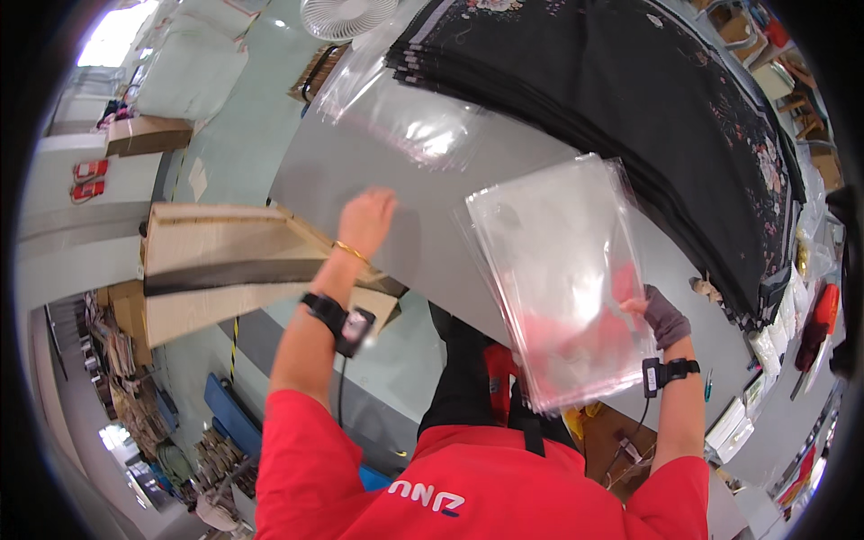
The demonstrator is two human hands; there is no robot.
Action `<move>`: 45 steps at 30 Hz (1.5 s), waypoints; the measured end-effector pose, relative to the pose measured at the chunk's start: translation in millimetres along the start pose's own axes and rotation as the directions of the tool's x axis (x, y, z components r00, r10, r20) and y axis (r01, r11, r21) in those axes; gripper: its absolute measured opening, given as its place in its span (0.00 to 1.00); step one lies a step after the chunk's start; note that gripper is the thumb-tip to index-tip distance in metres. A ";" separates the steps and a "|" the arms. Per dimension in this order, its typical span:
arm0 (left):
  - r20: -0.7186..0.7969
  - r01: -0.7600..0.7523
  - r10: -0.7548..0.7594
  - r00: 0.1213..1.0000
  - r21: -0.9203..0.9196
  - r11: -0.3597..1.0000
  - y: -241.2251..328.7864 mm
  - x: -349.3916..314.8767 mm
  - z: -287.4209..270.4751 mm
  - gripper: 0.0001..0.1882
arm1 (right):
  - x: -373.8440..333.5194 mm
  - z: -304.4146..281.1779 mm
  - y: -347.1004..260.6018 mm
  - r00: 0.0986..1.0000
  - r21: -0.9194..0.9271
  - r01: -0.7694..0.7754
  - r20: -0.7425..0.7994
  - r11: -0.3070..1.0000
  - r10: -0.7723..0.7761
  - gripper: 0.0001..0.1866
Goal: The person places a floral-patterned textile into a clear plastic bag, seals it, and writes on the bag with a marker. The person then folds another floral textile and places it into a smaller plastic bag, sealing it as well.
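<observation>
A stack of clear, shiny plastic bags (562, 261) lies over the near edge of the grey table (360, 162), its lower corner reaching toward my body. My right hand (664, 317), in a dark covering that leaves the fingertips bare, grips the stack's right edge with the thumb on top. Off to the left, my left hand (367, 220) is raised over the table's left part, apart from the bags. Motion smears its fingers, and nothing shows in it. A gold bracelet and a strapped device are on that arm.
Folded black floral fabric (630, 81) is piled along the far right side. More clear bags (423, 126) lie at the table's far end, near a white fan (346, 13). An open cardboard box (225, 252) stands left of the table. A red-handled tool (823, 310) lies far right.
</observation>
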State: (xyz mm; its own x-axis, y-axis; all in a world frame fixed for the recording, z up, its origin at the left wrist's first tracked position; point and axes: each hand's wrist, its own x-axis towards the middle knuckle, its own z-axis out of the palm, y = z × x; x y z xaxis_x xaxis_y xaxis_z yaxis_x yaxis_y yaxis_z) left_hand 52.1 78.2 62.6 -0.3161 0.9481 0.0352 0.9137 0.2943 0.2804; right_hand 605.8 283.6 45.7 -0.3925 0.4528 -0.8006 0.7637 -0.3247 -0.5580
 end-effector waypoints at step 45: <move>-0.479 0.047 -0.132 0.868 -0.186 0.981 64.6 85.5 -323.7 0.15 | -24.8 -46.5 20.4 0.975 0.056 0.150 0.154 0.987 -0.157 0.20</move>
State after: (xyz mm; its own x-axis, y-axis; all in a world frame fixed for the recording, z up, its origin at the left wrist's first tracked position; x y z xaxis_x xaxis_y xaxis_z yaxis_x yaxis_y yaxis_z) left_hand 1.5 139.2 394.2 -0.5175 0.7258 0.4532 0.8344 0.3107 0.4552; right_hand 654.9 304.5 64.3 -0.5820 0.3649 -0.7267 0.6662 -0.2985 -0.6834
